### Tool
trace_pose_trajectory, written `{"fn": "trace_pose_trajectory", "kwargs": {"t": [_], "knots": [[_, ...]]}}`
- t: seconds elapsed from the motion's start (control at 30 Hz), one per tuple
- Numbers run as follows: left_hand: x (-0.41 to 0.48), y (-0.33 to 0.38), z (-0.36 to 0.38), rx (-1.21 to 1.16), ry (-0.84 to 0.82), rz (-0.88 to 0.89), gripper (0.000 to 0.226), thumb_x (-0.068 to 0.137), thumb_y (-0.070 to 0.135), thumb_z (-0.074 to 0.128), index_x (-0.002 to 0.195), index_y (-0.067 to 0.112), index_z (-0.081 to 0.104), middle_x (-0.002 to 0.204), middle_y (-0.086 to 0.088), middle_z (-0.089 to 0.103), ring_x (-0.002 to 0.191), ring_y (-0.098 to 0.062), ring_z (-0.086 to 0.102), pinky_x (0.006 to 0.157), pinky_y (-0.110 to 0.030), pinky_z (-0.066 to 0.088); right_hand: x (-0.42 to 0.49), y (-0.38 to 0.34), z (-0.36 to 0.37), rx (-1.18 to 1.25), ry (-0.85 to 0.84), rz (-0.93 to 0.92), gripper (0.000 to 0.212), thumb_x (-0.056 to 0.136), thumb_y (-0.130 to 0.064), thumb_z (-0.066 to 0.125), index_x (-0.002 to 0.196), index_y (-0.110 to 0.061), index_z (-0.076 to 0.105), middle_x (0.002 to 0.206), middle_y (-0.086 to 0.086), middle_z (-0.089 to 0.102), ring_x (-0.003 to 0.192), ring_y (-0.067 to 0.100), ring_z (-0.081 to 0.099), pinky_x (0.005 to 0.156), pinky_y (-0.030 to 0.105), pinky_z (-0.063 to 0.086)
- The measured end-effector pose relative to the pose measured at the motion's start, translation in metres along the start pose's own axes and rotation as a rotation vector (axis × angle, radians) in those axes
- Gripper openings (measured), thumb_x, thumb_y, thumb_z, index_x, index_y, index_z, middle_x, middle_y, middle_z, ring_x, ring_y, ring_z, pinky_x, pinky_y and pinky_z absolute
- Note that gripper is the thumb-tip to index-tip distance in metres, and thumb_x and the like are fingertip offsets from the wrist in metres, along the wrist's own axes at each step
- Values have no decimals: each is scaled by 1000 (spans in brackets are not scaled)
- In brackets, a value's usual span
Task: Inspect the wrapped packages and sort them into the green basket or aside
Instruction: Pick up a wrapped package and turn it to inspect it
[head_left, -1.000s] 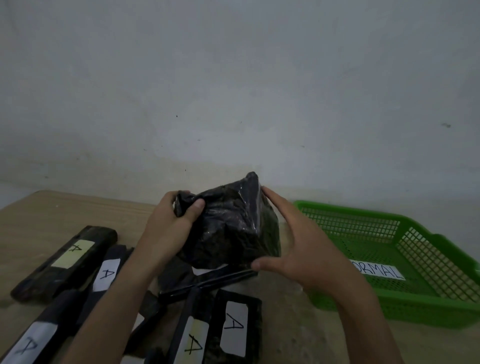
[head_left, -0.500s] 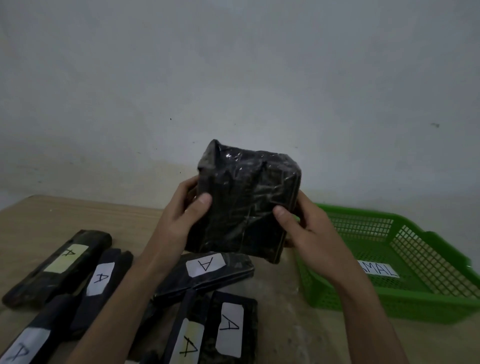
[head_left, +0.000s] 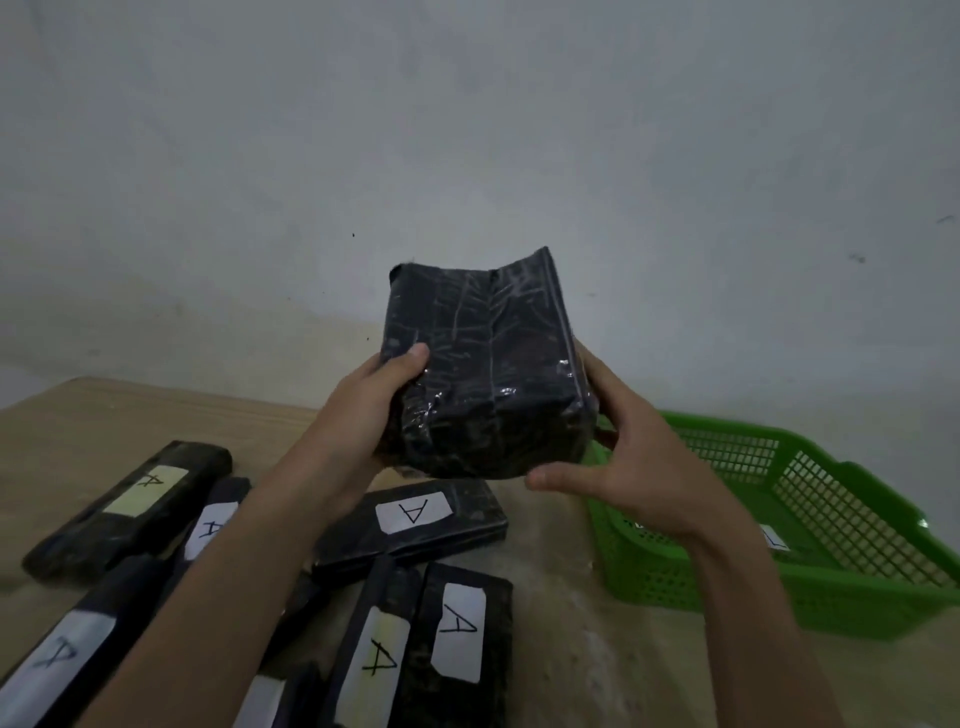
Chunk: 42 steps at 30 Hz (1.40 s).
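Wrapped packages lettered A are laid on the table below and to the left of the left hand, several overlapping. One black package (glossy, creased film) is held upright between both hands: its left edge is gripped by the left hand, thumb on the front, and its right edge is clasped by the right hand, fingers curled behind, thumb stretched beneath the lower corner. The green basket is seen just below and right of the right hand.

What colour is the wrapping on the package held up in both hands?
Black, glossy with creases, on the held package; head view.
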<state>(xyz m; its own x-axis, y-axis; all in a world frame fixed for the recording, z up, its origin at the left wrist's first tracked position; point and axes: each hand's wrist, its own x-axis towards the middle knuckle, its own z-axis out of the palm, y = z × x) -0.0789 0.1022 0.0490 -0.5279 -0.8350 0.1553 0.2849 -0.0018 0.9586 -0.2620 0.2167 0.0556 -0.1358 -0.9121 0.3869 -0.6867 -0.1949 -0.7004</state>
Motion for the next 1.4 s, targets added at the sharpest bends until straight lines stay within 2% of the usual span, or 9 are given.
{"fn": "trace_pose_trajectory", "kwargs": {"t": [0.13, 0.23, 0.4, 0.67, 0.87, 1.0, 1.17, 1.3, 1.4], "knots": [[-6, 3, 6, 7, -20, -19, 30, 93, 42, 44, 90, 23, 67, 91, 1, 74, 82, -17, 71, 73, -40, 52, 4, -3, 8, -33, 81, 45, 77, 79, -18, 75, 142, -35, 34, 111, -32, 58, 104, -17, 53, 99, 22, 46], [-7, 1, 7, 132, -19, 74, 46, 77, 56, 57, 108, 23, 61, 104, 0, 68, 99, -18, 64, 89, -47, 51, 4, -3, 10, -54, 126, 105, 64, 82, -27, 71, 138, -29, 40, 105, -31, 57, 103, -2, 58, 96, 26, 46], [-8, -12, 13, 391, 4, 304, 39, 69, 30, 76, 99, 39, 53, 95, 20, 64, 80, 20, 58, 65, 0, 44, 4, -2, 14, 3, 227, 157, 59, 79, -36, 72, 130, -31, 44, 106, -23, 60, 99, 0, 58, 87, 21, 48], [-2, -21, 11, 756, 69, 438, 55, 70, 33, 78, 111, 36, 41, 94, 32, 50, 84, 20, 46, 64, -2, 37, 11, -2, 25, -149, 306, 157, 29, 84, -23, 69, 110, -23, 56, 76, -26, 47, 71, -4, 47, 55, -3, 35], [-2, -15, 5, 817, 144, 450, 41, 74, 31, 75, 104, 31, 48, 83, 31, 49, 72, 20, 43, 60, 5, 36, 10, -8, 28, -99, 210, 142, 58, 72, -42, 77, 121, -27, 49, 98, -20, 58, 91, 2, 57, 70, 5, 41], [-4, -21, 15, 860, 226, 493, 37, 78, 30, 72, 108, 18, 54, 80, 15, 57, 70, 2, 51, 58, 4, 36, 10, -7, 36, -42, 264, 173, 47, 75, -35, 77, 111, -26, 49, 94, -12, 61, 91, 16, 66, 78, 39, 58], [-9, -16, 15, 901, 194, 524, 104, 82, 33, 68, 147, 29, -12, 74, 3, 61, 61, -14, 58, 53, -21, 45, 11, -9, 38, -14, 271, 148, 41, 77, -33, 76, 107, -30, 48, 87, -21, 56, 89, 16, 66, 78, 41, 58], [-9, -12, 12, 1015, 100, 647, 62, 85, 36, 62, 138, 39, 29, 91, 0, 62, 73, -14, 55, 68, -26, 48, 6, -15, 31, -21, 240, 153, 62, 74, -48, 72, 121, -35, 34, 94, -30, 49, 91, 9, 63, 81, 39, 58], [-10, -16, 21, 1000, 96, 652, 42, 85, 33, 62, 123, 30, 45, 87, 4, 57, 72, -13, 54, 61, -15, 45, 8, -10, 32, -7, 353, 213, 42, 79, -56, 61, 111, -38, 39, 90, -24, 54, 88, 11, 63, 76, 43, 58]]}}
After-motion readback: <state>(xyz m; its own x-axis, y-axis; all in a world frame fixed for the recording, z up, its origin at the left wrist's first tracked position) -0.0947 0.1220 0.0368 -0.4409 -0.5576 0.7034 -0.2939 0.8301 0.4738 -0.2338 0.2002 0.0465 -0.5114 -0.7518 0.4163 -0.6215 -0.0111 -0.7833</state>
